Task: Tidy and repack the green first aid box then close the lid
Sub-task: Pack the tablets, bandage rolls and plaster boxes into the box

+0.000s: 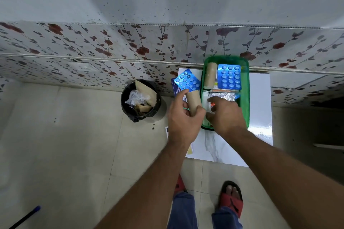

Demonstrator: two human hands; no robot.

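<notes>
The left hand (pixel 183 115) grips a tan crepe bandage roll (pixel 193 100) and a blue foil blister strip (pixel 187 81) beside the open green plastic box (pixel 245 98) on the white tabletop (pixel 260 109), where the right hand (pixel 224 114) pinches a small packet (pixel 212 105).

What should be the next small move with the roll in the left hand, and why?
Probably lay the tan roll from the left hand into the green box, beside the other roll; the right hand is already inside arranging packets.

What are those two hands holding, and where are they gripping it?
The left hand grips a tan cardboard roll around its lower end. The right hand reaches into the green plastic box; whether it holds anything cannot be told.
</notes>
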